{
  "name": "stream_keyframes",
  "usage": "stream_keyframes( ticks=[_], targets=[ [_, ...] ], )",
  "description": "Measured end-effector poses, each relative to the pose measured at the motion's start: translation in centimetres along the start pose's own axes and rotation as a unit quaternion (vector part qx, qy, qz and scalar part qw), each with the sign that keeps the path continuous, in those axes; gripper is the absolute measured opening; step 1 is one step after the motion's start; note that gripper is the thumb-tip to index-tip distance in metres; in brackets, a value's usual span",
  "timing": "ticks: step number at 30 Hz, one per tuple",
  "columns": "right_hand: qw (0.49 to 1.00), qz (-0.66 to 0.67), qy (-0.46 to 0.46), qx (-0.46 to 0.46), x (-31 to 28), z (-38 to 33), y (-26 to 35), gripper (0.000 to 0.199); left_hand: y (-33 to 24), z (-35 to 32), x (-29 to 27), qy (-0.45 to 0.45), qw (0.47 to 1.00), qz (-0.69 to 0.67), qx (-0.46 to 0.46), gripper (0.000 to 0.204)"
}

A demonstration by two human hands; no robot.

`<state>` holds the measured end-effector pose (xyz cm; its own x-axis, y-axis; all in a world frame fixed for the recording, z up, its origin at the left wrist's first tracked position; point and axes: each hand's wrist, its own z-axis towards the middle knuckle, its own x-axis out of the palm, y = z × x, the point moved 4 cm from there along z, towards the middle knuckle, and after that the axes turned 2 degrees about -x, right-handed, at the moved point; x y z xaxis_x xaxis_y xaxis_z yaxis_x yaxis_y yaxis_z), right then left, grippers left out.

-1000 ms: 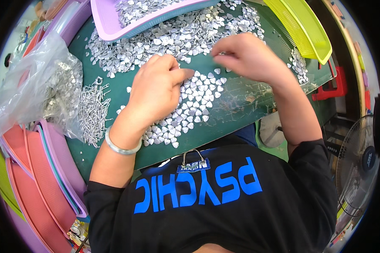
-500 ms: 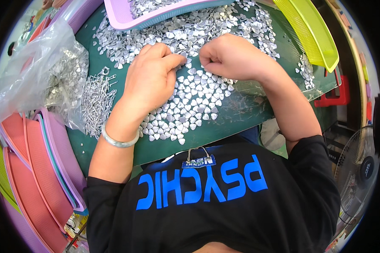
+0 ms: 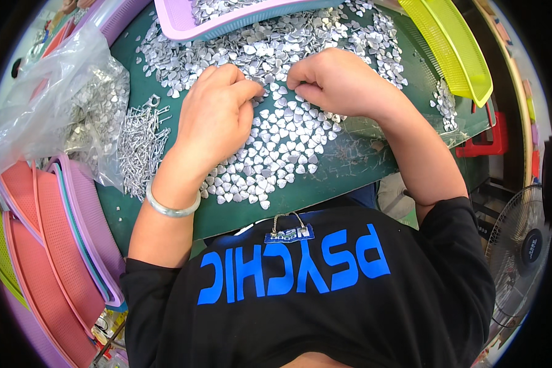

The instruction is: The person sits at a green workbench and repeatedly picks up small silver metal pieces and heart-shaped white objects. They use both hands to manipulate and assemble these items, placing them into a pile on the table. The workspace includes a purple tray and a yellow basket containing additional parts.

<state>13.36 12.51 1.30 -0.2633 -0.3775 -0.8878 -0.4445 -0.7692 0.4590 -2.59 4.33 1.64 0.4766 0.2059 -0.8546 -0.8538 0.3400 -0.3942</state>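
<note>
Silver heart-shaped pieces lie in a dense pile (image 3: 245,52) across the far part of the green table (image 3: 349,168). Nearer my body, a looser single layer of silver hearts (image 3: 282,147) is spread out. My left hand (image 3: 218,113), a pale bangle on its wrist, rests at the left of this layer. Its fingers are curled, with thumb and forefinger tips down among the hearts where pile and layer meet. Opposite it, my right hand (image 3: 337,83) is bent inward, fingers closed at the pile's near edge. Whatever sits between either hand's fingertips is hidden.
At left are a clear plastic bag (image 3: 95,110) of hearts and a heap of thin metal pieces (image 3: 142,147). Stacked plastic baskets (image 3: 55,245) stand beside the table. A pink-rimmed basket (image 3: 172,24), a lime basket (image 3: 454,49) and a fan (image 3: 515,245) surround the workspace.
My left fingertips have shifted slightly left and toward me. My right thumb and forefinger have moved a little to the left. The hearts look nearly the same.
</note>
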Motion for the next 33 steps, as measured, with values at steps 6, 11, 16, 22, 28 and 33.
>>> stream_keyframes(
  ticks=[6,11,16,22,28,33],
  targets=[
    [1.000,0.004,-0.014,-0.003,0.5,0.1,0.4,0.012,-1.4,-0.1,0.4,0.034,0.999,0.007,0.024,0.022],
    [1.000,-0.002,-0.012,0.015,0.4,0.2,0.4,0.012,-1.5,-0.2,0.6,0.042,0.998,0.016,0.033,0.026],
    [0.999,-0.016,-0.044,-0.021,1.1,0.4,0.5,0.015,-1.3,-0.2,0.6,0.045,0.998,0.013,0.039,0.025],
    [0.982,0.179,-0.024,0.059,0.5,0.3,-0.1,0.009,-0.3,-0.2,-0.4,-0.005,1.000,-0.020,-0.012,0.018],
    [0.717,0.682,-0.052,0.139,-0.2,-0.1,-1.8,0.010,0.8,-0.7,-1.1,-0.034,0.998,-0.027,-0.045,0.016],
    [0.802,0.581,0.031,0.135,-0.1,0.5,-0.9,0.013,0.7,-1.0,-1.0,-0.027,0.998,-0.024,-0.047,0.018]
  ],
)
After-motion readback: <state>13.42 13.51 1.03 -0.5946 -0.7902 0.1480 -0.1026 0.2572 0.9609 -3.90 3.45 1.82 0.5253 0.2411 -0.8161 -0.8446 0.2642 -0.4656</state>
